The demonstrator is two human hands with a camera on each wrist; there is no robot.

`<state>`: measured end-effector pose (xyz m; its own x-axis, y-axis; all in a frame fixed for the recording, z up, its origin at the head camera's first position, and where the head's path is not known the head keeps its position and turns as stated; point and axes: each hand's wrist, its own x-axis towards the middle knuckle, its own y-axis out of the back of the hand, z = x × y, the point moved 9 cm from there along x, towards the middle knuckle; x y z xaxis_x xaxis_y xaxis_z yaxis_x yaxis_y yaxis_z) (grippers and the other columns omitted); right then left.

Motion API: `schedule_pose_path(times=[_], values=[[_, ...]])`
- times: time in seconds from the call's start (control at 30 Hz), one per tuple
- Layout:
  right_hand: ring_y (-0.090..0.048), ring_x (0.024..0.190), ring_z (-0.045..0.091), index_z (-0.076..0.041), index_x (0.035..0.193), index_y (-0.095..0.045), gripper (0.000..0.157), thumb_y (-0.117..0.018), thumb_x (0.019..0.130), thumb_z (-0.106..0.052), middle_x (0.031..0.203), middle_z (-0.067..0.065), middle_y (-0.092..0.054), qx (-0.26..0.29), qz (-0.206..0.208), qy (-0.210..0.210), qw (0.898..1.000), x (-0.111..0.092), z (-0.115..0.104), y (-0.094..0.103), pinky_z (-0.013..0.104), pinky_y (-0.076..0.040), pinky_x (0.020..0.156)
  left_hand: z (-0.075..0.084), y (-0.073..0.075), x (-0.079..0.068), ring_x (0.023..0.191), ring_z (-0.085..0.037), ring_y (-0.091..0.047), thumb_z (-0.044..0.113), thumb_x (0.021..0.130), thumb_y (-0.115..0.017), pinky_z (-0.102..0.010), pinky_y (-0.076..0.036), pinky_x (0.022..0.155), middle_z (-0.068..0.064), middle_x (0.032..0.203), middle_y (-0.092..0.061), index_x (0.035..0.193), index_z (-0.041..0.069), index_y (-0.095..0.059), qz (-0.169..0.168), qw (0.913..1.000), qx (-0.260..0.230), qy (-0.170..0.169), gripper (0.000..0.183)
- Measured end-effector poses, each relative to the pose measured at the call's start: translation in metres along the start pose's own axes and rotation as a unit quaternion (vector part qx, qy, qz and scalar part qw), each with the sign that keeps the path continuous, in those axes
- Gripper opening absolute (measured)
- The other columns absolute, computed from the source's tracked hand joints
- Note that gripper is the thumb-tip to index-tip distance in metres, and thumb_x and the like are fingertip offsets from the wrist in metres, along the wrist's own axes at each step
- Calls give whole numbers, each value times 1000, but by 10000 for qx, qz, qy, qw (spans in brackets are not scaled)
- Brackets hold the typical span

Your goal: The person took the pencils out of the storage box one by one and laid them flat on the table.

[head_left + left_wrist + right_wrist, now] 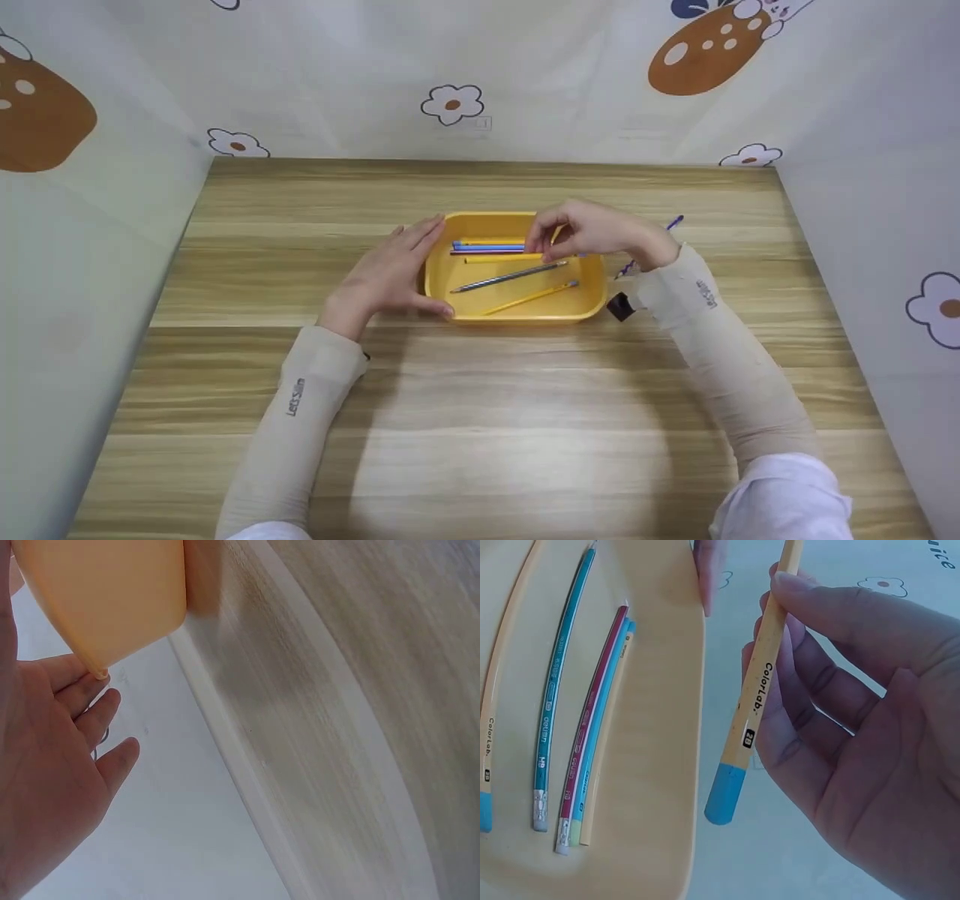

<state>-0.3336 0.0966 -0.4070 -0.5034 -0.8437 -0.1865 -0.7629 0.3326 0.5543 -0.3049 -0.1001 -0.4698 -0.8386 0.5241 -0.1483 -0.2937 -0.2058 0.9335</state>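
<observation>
A yellow plastic tray holds several pencils. My right hand pinches a yellow pencil with a blue end between thumb and fingers, over the tray's right part. Inside lie a teal pencil, slanted in the middle, and another yellow pencil nearer the front. Along the far side, a maroon pencil and a blue pencil lie side by side with a yellow one. My left hand rests against the tray's left end, fingers extended and thumb at the front corner.
A twisted purple-blue stick lies on the wooden table right of the tray, partly hidden by my right wrist. A black wrist camera sits under that wrist. Pale printed curtains border the table at the back and both sides.
</observation>
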Motion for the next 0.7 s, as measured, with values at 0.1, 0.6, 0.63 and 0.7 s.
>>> schedule_pose_path(times=[0.1,0.6,0.63,0.7], values=[[-63,87,12,1,106,-71,15,-68,92,-1,104,20,-69,26,68,10,10000,-6,1,2,18,-56,73,0,0,0,157,-25,-13,81,63,-72,-46,-11,130,-6,170,-8,161,11,-9,-18,10000,30,12,136],[-63,87,6,-3,103,-75,13,-69,91,-3,101,16,-70,-80,509,286,9983,-33,6,17,17,-58,81,-1,-1,0,157,-21,-10,84,61,-69,-42,-9,131,-3,170,-7,161,12,-9,-4,10000,58,80,138],[-63,87,5,-3,104,-75,14,-69,91,-2,101,17,-70,-67,530,312,9981,-35,7,18,16,-58,82,-1,-1,0,157,-21,-10,84,61,-70,-42,-9,131,-3,170,-7,161,12,-9,2,10000,52,78,137],[-64,88,5,-1,104,-74,14,-69,91,-1,102,19,-70,-9,567,381,9977,-39,8,20,16,-58,83,-1,-1,0,157,-21,-11,82,61,-71,-43,-9,131,-3,170,-7,161,12,-10,7,10000,12,91,137]])
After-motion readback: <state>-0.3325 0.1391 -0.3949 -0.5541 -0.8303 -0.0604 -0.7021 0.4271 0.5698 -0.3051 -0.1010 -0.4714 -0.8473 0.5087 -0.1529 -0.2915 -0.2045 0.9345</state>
